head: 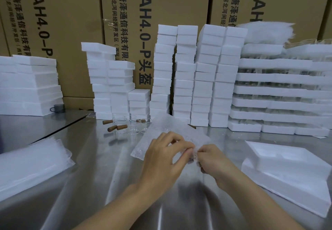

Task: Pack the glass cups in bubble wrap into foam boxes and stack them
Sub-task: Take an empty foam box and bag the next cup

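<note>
Nearest me, both hands meet low over the steel tabletop. The left hand has its fingers curled, pinching the near edge of the bubble wrap. The right hand pinches the same bunched edge from the other side. Something small and dark sits between them inside the wrap. I judge it is part of a cup, but I cannot tell.

The wrap is light, soft and likely to slide on steel, so I'd pin it with 1 hand while rolling. Glass is rigid, smooth and fragile, so I'd hold it round the body through the padding, not by the rim.

To my right lies an open foam box, light and easily dented, best lifted by its 2 long sides. At my left is a pile of wrap sheets.

Just beyond the wrap stand bare cups with brown stubs beside them. Behind them rise stacks of foam boxes, against cartons.
</note>
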Tool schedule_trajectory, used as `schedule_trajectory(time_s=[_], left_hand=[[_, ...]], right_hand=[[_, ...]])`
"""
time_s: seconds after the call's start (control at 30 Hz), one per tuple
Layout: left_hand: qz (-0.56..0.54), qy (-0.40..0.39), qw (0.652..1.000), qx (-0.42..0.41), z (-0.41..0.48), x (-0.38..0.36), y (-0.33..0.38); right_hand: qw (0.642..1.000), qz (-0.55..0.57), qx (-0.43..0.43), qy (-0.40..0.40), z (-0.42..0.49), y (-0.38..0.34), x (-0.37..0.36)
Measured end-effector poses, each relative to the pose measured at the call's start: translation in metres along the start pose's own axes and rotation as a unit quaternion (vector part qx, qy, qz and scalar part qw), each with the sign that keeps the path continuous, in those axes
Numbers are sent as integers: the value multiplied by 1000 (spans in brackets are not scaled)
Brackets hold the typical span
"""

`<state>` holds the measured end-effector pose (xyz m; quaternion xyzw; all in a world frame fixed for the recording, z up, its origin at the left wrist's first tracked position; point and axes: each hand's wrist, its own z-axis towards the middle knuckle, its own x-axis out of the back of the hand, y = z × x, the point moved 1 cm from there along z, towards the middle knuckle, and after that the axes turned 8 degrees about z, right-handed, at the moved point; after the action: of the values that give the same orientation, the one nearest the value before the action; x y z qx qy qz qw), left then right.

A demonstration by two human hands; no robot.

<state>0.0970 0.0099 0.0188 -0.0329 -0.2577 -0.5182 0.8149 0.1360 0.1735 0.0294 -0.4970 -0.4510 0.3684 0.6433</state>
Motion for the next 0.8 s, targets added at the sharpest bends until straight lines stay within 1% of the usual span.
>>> schedule_trajectory(time_s=[0.13,0.17,0.23,0.27,0.33,0.37,0.43,0.47,0.5,0.53,0.6,0.67,0.7,0.73,0.8], left_hand=[[-53,-37,997,-48,-4,0,11],[-78,-50,994,-50,-5,0,14],[-132,-72,988,-25,-4,1,16],[-145,-65,987,-13,-2,3,16],[-131,-19,991,12,4,10,11],[-116,11,992,40,8,14,5],[-98,56,985,129,17,24,-10],[-109,60,976,181,20,27,-19],[-139,46,962,232,23,30,-27],[-184,19,943,278,26,31,-35],[-280,-57,891,353,26,32,-45],[-359,-106,841,391,23,27,-50],[-388,-117,824,397,21,24,-52],[-411,-121,812,396,20,21,-53],[-435,-120,801,392,20,17,-51]], right_hand=[[998,4,55,-44,-9,-10,0],[996,5,63,-58,-12,-13,0],[995,-2,61,-77,-13,-13,1],[995,0,56,-81,-12,-10,2],[996,38,43,-68,-10,-9,1],[996,60,35,-59,-10,-8,0],[996,80,7,-45,-7,-3,1],[996,76,-1,-38,-6,-1,2],[997,72,-6,-35,-6,1,2],[997,74,-6,-35,-6,1,2],[995,83,15,-52,-10,-3,1],[992,100,31,-65,-11,-5,1],[990,113,33,-72,-11,-5,1],[988,131,40,-77,-10,-5,1],[976,178,58,-114,-14,-7,-1]])
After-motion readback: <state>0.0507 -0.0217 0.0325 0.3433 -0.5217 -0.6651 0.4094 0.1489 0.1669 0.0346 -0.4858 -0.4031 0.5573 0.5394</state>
